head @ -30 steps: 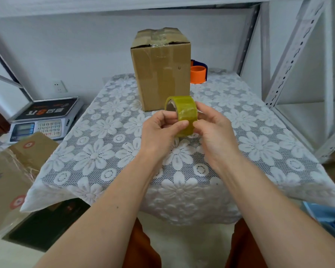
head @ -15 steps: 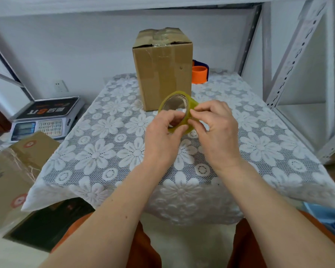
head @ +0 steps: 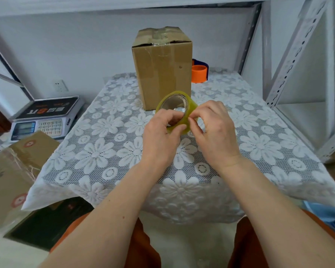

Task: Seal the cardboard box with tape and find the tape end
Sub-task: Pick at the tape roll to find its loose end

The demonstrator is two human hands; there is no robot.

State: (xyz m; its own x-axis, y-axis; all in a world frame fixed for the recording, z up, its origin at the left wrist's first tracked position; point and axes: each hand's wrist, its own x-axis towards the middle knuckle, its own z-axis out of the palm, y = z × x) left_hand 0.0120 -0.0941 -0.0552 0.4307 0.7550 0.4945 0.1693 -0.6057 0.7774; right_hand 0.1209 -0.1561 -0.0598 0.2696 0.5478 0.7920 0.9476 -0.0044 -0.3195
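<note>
While the roll of yellowish clear tape (head: 190, 105) is held up above the table (head: 108, 155), just in front of the cardboard box (head: 162, 74), both hands work on it. The left hand (head: 161, 136) grasps the roll from its near side, with fingers hooked through the core and the thumb pressing on the outer band. The right hand (head: 217, 130) is pinched against the right edge of the roll, its fingertips (head: 191, 118) picking at the surface; whether a loose end is already lifted I cannot tell, because it is too small to see.

Behind the roll, the box stands upright on the lace tablecloth (head: 259, 147), and its top flaps already carry some shiny tape, though one flap edge looks a little raised. Behind the box to the right, an orange tape dispenser (head: 199, 73) peeks out. Far left of the box, off the table, there is a digital scale (head: 43, 118), and nearer, another carton (head: 12, 171).

I judge that the step in hand is finding the tape end, so the sealing itself is not finished. The next move probably needs a fingernail under the edge, then a slow peel while the left hand keeps the roll from turning, so the strip does not split
</note>
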